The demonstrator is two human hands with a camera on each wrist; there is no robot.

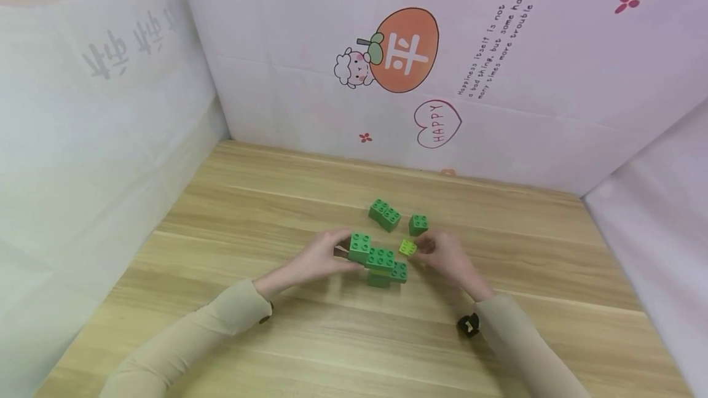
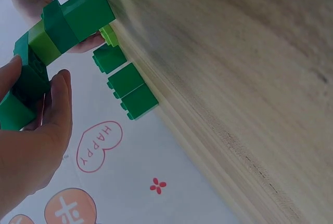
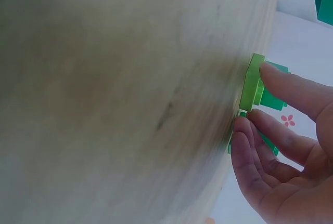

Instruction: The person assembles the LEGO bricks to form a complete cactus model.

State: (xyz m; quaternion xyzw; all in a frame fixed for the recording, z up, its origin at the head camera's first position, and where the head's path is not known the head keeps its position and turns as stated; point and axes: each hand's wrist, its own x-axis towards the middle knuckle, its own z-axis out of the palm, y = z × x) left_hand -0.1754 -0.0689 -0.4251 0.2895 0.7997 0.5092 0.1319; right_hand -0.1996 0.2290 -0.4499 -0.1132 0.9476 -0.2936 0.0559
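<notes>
A: L hand (image 1: 326, 257), status?
B: Gripping grn stack (image 1: 380, 258), thumb & fingers round its L end.
A: R hand (image 1: 447, 258)?
B: Pinching lime brick (image 1: 407, 247) btwn thumb & fingertips, down at tabletop (image 1: 249, 214) lvl.
A: Where's that vs. the stack?
B: Just past its R end, apart.
A: Obstructions?
B: Single grn brick (image 1: 418, 224) right behind the lime one; grn pair (image 1: 384, 215), side by side, further L. Stack's btwn the hands.

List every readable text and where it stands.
"HAPPY": heart on the back wall.
"平": orange fruit, same wall.
"Happiness itself is not a bad thing, but some happy pro… many times more trouble than ha…": same wall, cut off.
Left wall: characters too faint to read.
</notes>
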